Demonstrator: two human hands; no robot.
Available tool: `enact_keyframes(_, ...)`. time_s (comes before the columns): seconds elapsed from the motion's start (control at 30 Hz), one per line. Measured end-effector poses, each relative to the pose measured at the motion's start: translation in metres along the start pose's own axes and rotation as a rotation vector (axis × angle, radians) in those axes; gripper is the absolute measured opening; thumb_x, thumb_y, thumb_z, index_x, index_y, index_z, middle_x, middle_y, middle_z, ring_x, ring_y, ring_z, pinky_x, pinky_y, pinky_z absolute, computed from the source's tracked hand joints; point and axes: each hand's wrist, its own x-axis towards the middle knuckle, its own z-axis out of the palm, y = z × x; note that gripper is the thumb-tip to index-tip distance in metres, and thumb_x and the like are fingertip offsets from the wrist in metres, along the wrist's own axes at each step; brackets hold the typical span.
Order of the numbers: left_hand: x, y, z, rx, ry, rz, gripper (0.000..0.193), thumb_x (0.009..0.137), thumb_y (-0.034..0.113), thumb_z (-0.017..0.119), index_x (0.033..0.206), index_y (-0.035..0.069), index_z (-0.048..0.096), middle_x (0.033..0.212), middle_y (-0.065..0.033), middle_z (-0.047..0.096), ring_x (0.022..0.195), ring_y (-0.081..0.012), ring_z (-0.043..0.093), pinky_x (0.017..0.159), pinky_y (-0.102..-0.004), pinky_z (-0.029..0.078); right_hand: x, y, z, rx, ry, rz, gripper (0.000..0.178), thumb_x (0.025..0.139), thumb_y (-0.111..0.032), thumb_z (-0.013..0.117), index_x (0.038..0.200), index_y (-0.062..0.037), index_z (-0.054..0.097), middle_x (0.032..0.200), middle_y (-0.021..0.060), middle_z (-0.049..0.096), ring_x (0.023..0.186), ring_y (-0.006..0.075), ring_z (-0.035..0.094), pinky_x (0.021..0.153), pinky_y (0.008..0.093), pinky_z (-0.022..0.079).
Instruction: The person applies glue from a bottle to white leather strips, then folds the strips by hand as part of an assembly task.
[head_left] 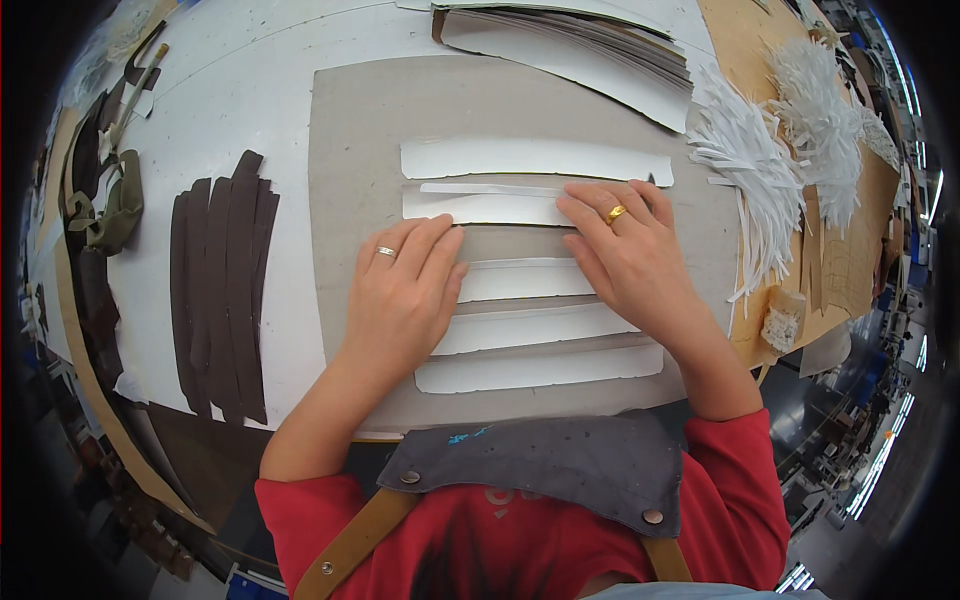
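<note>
Several white strips lie in a row, one beyond another, on a grey board. My left hand (pixel 405 285) rests flat with its fingertips on the left end of the second-farthest white strip (pixel 500 208). A narrower white strip (pixel 490 188) lies along that strip's far edge. At its right end, the fingers of my right hand (pixel 630 245) press down, bent, with the thumb apart. Beyond lies the farthest white strip (pixel 530 157). A small dark tip (pixel 652 180) shows beside my right fingers; whether it is held I cannot tell. Nearer strips (pixel 540 330) are partly under my hands.
The grey board (pixel 360 120) covers the table's middle. Dark brown strips (pixel 225 300) lie at left, near an olive cloth (pixel 120 205). A stack of large white-faced sheets (pixel 570 60) stands at the back. Bundles of thin white strips (pixel 755 160) lie at right beside a small container (pixel 783 318).
</note>
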Motion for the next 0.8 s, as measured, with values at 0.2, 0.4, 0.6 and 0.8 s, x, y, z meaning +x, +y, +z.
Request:
enact_keyframes(0.2,0.002,-0.003,0.003,0.029,0.053,0.037,0.031,0.083,0.009,0.064,0.113,0.000,0.060,0.115,-0.0116,0.060,0.105,-0.0284,0.057,0.089,-0.0403,0.042,0.021,-0.012,0.009,0.070,0.070,-0.109,0.026,0.080,-0.005,0.062,0.105,0.0015,0.060,0.109,0.0110,0.060,0.102,0.0264,0.056,0.092,0.0389,0.042)
enact_keyframes(0.4,0.014,-0.010,-0.005,-0.040,0.134,-0.157,0.025,0.085,0.010,0.064,0.108,0.001,0.057,0.098,-0.0114,0.058,0.088,-0.0280,0.057,0.082,-0.0397,0.044,0.015,-0.006,0.036,0.187,0.082,-0.090,0.028,0.077,-0.001,0.060,0.104,0.0042,0.059,0.106,0.0127,0.059,0.096,0.0289,0.057,0.082,0.0383,0.048)
enact_keyframes(0.6,0.019,-0.015,0.004,-0.158,0.062,-0.229,0.014,0.087,0.007,0.062,0.097,0.001,0.055,0.090,-0.0105,0.057,0.075,-0.0261,0.056,0.068,-0.0372,0.045,0.011,-0.012,0.035,0.233,0.049,-0.099,0.033,0.074,-0.001,0.061,0.107,-0.0003,0.060,0.107,0.0111,0.056,0.096,0.0281,0.056,0.081,0.0389,0.048)
enact_keyframes(0.8,0.029,-0.010,0.007,-0.167,0.145,-0.124,0.008,0.085,-0.005,0.059,0.090,0.000,0.057,0.082,-0.0089,0.058,0.071,-0.0233,0.056,0.065,-0.0334,0.046,0.008,-0.012,0.040,0.212,0.073,-0.099,0.035,0.073,-0.003,0.062,0.108,-0.0035,0.060,0.111,0.0103,0.054,0.098,0.0273,0.055,0.083,0.0387,0.047)
